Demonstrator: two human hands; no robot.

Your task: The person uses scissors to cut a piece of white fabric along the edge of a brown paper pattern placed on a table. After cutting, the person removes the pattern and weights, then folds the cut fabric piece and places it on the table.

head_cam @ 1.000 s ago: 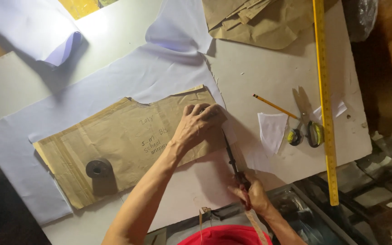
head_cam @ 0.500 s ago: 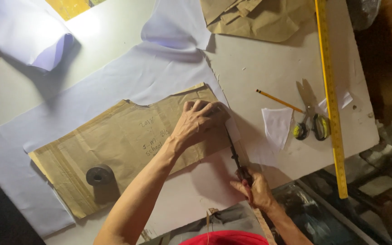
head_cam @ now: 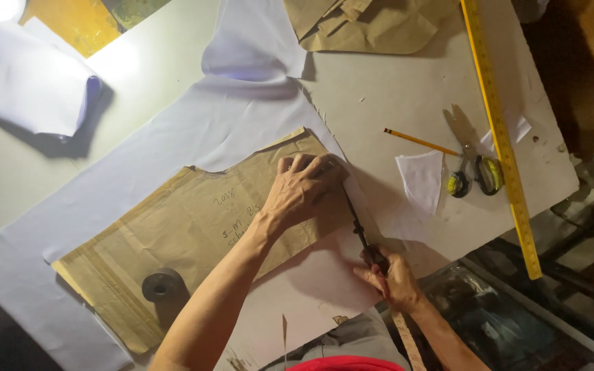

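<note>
A brown paper pattern [head_cam: 194, 233] lies flat on a pale white cloth [head_cam: 194, 130] spread over the table. My left hand [head_cam: 304, 189] presses down on the pattern's right corner, fingers bent and spread. My right hand [head_cam: 390, 275] grips the dark handles of a pair of scissors [head_cam: 357, 227]. Their blades run along the pattern's right edge, up toward my left fingertips, with the cloth under them. A round dark weight [head_cam: 161, 285] rests on the pattern's lower left part.
A second pair of scissors with yellow handles [head_cam: 472, 172], a pencil [head_cam: 421, 142] and a white cloth scrap [head_cam: 422, 180] lie to the right. A long yellow ruler [head_cam: 503, 137] runs down the right side. Crumpled brown paper [head_cam: 366, 24] sits at the top; the table edge [head_cam: 489, 254] is close.
The view has shifted slightly. My right hand with the scissors has edged along the pattern's right edge; my left hand stays pressed on the pattern.
</note>
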